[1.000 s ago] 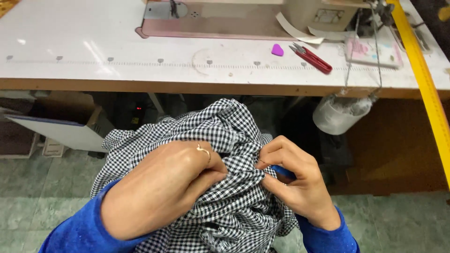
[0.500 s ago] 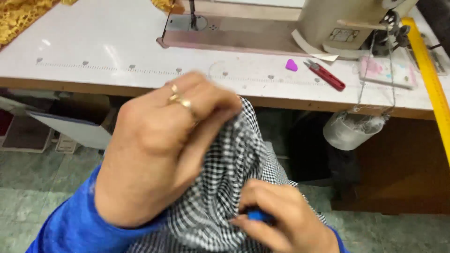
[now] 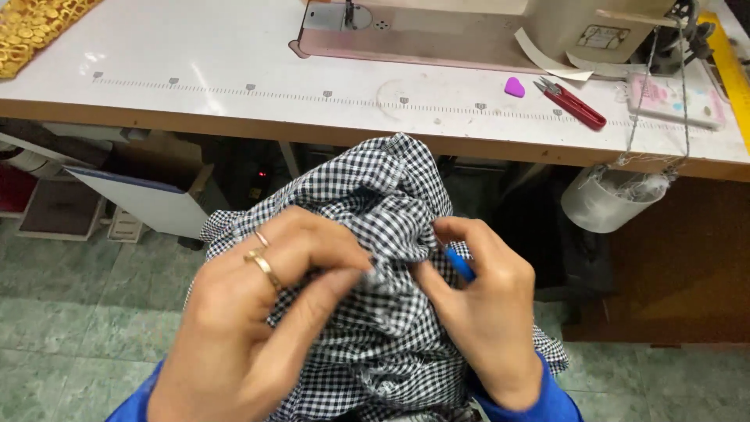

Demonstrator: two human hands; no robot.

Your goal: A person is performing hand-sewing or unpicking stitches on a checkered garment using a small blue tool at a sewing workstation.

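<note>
Both hands bunched into the checked cloth, low centre of the frame.

We have the left hand (image 3: 258, 328) curled, fingertips pinching a fold of the black-and-white gingham fabric (image 3: 375, 234); the right hand (image 3: 484, 312) pinches the same bunch and grips a small blue tool (image 3: 461, 264); the cloth sits below the surface (image 3: 195, 78) edge, still crumpled, not under the sewing machine (image 3: 437, 23) at top; red snips (image 3: 574, 105) lie untouched upper right; hand work looks midway.

a black-and-white gingham checked cloth (image 3: 383, 312) is showing small even squares. a slim blue tool (image 3: 461, 264) is peeking beside it. gold rings (image 3: 264, 262) are shining. a pink triangular chalk (image 3: 514, 87) and red-handled thread snips (image 3: 576, 107) are lying on the white worktable (image 3: 195, 78); yellow lace trim (image 3: 31, 31) is glowing at its corner.
</note>
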